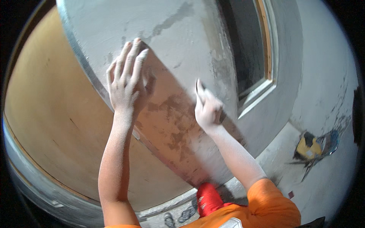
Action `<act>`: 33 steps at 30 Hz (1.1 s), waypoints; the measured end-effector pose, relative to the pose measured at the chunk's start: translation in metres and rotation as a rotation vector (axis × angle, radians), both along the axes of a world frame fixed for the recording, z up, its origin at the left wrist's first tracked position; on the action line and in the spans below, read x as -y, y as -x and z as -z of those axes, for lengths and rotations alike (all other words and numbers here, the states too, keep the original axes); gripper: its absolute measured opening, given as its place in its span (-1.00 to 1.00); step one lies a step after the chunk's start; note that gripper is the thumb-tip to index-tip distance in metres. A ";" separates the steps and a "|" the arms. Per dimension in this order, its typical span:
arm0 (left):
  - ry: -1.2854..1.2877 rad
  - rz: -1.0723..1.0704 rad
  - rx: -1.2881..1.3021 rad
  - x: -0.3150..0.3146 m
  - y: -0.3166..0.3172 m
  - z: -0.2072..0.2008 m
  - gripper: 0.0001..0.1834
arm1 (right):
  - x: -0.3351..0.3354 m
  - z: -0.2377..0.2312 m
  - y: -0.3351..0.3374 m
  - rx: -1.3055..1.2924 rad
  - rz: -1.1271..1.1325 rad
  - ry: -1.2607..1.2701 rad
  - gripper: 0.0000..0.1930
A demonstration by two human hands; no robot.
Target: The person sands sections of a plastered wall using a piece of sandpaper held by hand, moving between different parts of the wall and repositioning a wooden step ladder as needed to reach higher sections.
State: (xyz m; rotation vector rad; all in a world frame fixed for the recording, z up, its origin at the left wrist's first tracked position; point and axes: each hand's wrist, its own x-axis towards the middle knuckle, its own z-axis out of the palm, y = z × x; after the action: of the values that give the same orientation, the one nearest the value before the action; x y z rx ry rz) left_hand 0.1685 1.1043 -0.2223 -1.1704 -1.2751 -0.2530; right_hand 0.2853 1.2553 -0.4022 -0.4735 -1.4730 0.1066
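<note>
My left hand, coated in white dust, lies with fingers stretched out against a grey plastered wall. To its right and slightly lower, my right hand is closed at the same wall and smeared by motion. A thin dark edge shows by its fingertips and a dark bit beneath the palm, but what it grips is mostly hidden. Between the hands runs a reddish-brown, blotchy band of the wall, with pale haze along its lower right part. White dust also covers both forearms.
A large tan panel stands left of the wall's edge. At upper right is a framed window opening. A yellow and black object lies on the floor at right. Dark sandals sit near my red-clothed leg.
</note>
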 end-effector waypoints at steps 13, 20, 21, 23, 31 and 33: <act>0.001 -0.025 -0.029 0.005 0.017 0.003 -0.43 | -0.022 -0.144 -0.007 -0.095 -0.207 -0.081 -0.76; -0.040 -0.100 -0.036 0.005 0.024 0.009 -0.46 | 0.006 -0.066 0.010 -0.034 -0.060 -0.163 -0.63; -0.031 -0.088 -0.018 0.004 0.019 0.008 -0.46 | -0.006 -0.090 0.006 -0.071 -0.047 -0.165 -0.63; -0.019 -0.058 0.001 0.003 0.014 0.008 -0.45 | -0.021 -0.147 -0.005 -0.171 -0.005 -0.010 -0.74; -0.076 -0.162 -0.087 0.001 0.024 0.009 -0.45 | -0.035 -0.216 -0.013 -0.136 0.112 0.092 -0.73; -0.097 -0.154 -0.105 -0.002 0.025 0.009 -0.45 | -0.018 -0.164 0.000 -0.077 0.150 -0.135 -0.71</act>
State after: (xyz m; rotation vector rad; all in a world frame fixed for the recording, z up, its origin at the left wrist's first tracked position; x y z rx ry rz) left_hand 0.1438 1.1058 -0.2309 -0.9856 -1.2398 -0.1361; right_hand 0.2850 1.2735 -0.2381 -0.4638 -1.3549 -0.0920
